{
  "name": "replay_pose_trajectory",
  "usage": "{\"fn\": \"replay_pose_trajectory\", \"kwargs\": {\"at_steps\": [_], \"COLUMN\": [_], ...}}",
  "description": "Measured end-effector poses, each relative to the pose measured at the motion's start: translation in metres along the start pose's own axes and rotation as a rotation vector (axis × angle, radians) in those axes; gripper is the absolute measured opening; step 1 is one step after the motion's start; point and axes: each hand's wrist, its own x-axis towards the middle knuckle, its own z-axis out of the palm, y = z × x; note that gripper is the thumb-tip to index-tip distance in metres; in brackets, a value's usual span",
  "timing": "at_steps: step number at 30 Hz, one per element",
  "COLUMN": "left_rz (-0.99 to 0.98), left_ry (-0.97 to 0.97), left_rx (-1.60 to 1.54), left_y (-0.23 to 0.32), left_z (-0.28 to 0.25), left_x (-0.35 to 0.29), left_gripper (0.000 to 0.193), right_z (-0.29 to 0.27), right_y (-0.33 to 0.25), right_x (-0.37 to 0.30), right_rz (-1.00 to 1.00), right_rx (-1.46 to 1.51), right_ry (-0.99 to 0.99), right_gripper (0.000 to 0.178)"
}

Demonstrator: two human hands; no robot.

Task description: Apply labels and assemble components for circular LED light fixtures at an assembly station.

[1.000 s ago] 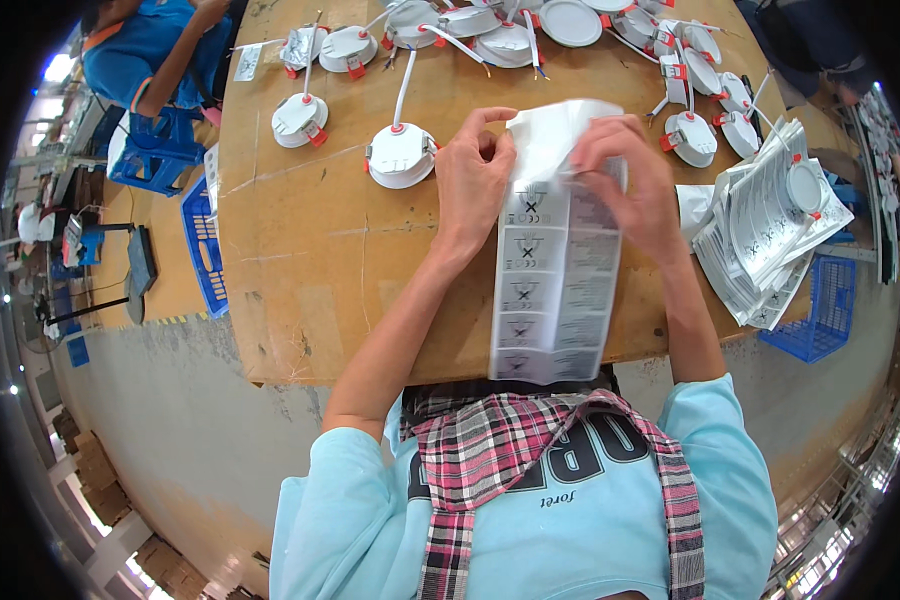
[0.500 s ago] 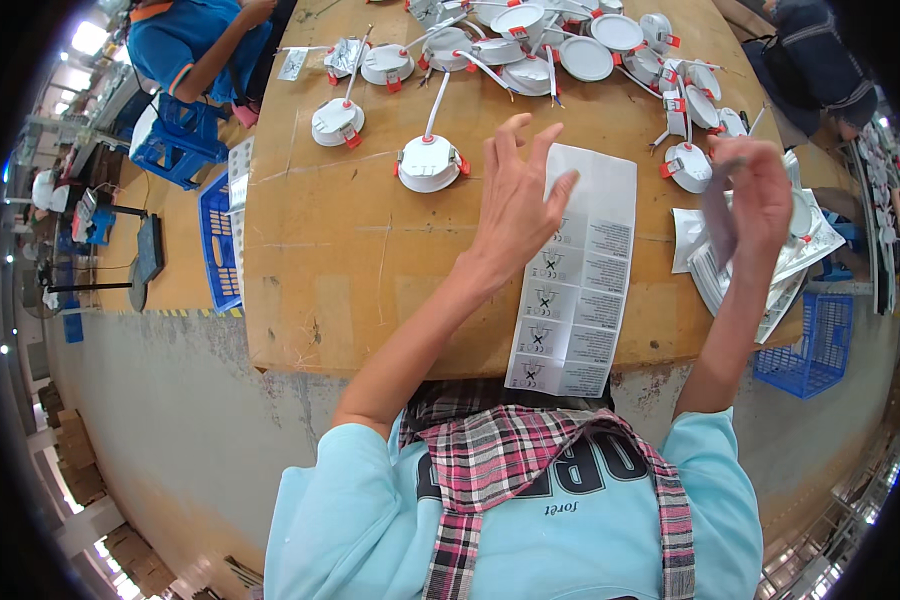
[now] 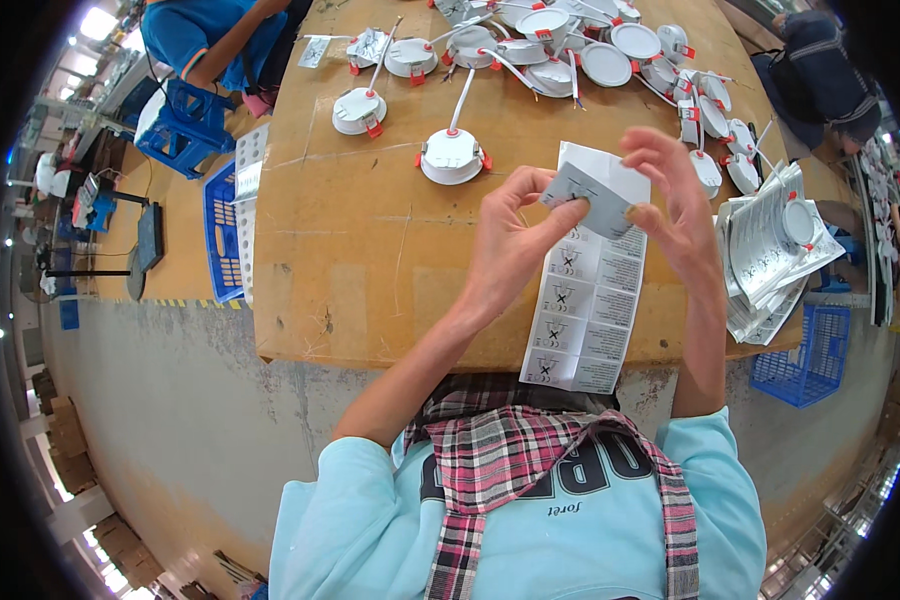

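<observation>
One printed strip of labels (image 3: 590, 310) lies before the person, at least four rows of its paired panels showing below one small grey label (image 3: 596, 190) held over its upper part. Two round white lamps, a nearer lamp (image 3: 452, 158) and a farther lamp (image 3: 358, 112), stand apart at the left, each with a white cable and red-tipped clips; behind them more lamps (image 3: 606, 64) overlap too closely to be counted. One stack of printed sheets (image 3: 755, 262) rests at the right with a single small lamp (image 3: 798, 222) on top. The left hand (image 3: 512, 240) reaches in from the lower left and grips the small label between thumb and bent fingers. The right hand (image 3: 682, 218) is open, its fingers raised and spread, its thumb beside the label's right corner; whether they touch cannot be told. The brown tabletop (image 3: 370, 255) is scuffed and scratched, and the strip runs past its near edge. Around it on the grey floor (image 3: 200, 400) are two blue baskets, a left basket (image 3: 220, 240) and a right basket (image 3: 800, 350), and one blue stool (image 3: 182, 130) near a co-worker in a blue shirt (image 3: 185, 35).
</observation>
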Motion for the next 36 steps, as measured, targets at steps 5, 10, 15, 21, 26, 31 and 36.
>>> {"fn": "replay_pose_trajectory", "kwargs": {"at_steps": [5,10,15,21,26,31,36], "left_rz": [-0.050,0.174,0.284,0.153,0.074,-0.200,-0.347], "left_ry": [0.049,0.179,0.314,0.173,0.162,0.062,-0.157], "left_rx": [-0.157,0.409,1.143,1.186,0.752,-0.017,-0.240], "left_y": [-0.008,-0.005,-0.029,-0.029,0.005,0.031,0.024], "left_z": [-0.008,-0.031,-0.079,-0.072,-0.074,-0.070,-0.078], "left_x": [-0.008,-0.003,0.020,-0.009,-0.023,0.004,0.018], "left_gripper": [0.022,0.049,0.068,0.074,0.084,0.092,0.046], "right_z": [-0.008,-0.008,-0.002,0.008,0.015,0.029,0.037], "right_y": [0.021,0.022,0.020,0.020,0.016,0.003,-0.002], "right_x": [-0.011,-0.002,0.007,0.021,0.026,0.028,0.026], "right_rz": [0.330,0.353,0.398,0.463,0.446,0.379,0.340], "right_rx": [-0.025,-0.101,-0.115,0.031,0.028,-0.043,-0.090], "right_ry": [-0.226,-0.084,-0.078,-0.148,-0.220,-0.348,-0.379], "right_gripper": [0.022,0.015,0.019,0.025,0.025,0.024,0.025]}}
